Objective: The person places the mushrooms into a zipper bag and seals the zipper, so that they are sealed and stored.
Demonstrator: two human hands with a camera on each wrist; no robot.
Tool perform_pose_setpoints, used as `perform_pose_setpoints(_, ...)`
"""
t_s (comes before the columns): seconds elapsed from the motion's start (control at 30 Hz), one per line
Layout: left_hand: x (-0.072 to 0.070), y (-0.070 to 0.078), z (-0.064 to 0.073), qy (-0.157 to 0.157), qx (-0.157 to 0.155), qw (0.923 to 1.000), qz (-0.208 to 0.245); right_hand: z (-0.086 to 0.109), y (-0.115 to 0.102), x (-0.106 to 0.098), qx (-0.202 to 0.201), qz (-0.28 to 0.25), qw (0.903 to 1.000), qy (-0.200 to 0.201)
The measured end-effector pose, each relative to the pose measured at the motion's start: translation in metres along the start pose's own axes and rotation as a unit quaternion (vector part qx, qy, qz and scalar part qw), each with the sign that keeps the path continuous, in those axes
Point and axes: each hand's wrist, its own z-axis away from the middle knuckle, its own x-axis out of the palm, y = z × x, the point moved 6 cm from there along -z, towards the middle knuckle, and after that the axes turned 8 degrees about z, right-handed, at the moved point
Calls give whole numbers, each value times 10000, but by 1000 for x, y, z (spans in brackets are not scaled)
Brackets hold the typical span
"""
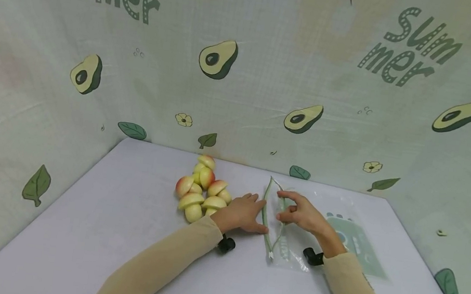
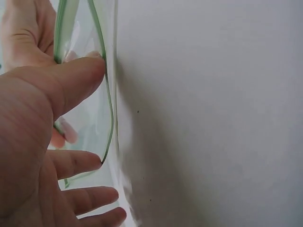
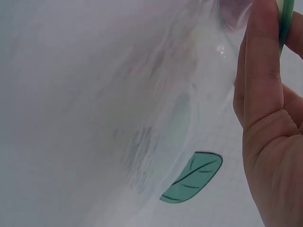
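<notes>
A clear plastic zip bag (image 1: 293, 250) with a green-edged mouth and a green print lies on the white table. Its mouth gapes, the two green rims bowed apart. My left hand (image 1: 245, 213) is at the left rim, thumb and forefinger spread and touching it; the left wrist view shows that thumb (image 2: 78, 78) against the green edge. My right hand (image 1: 308, 218) holds the right rim with bent forefinger and thumb. In the right wrist view its fingers (image 3: 262, 61) lie along the green edge, with the fingertips out of frame.
A heap of several yellow-and-red mushroom-shaped pieces (image 1: 194, 200) sits just left of my left hand. Behind the table hangs a pale cloth (image 1: 260, 86) printed with avocados, leaves and lettering. A black wrist camera (image 1: 226, 244) sits at my left wrist.
</notes>
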Motion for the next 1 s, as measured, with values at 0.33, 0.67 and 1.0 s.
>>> perform_pose_setpoints(0.33, -8, 9, 10, 399, 292, 9982, 349, 1, 3, 0, 133, 215, 9997, 8)
perform_pose_setpoints(0.67, -14, 15, 28, 448, 729, 9949, 536, 1, 2, 3, 349, 136, 9993, -98)
perform_pose_setpoints(1.0, -29, 11, 47, 1088, 1143, 9871, 265, 2, 0, 3, 298, 202, 9993, -71)
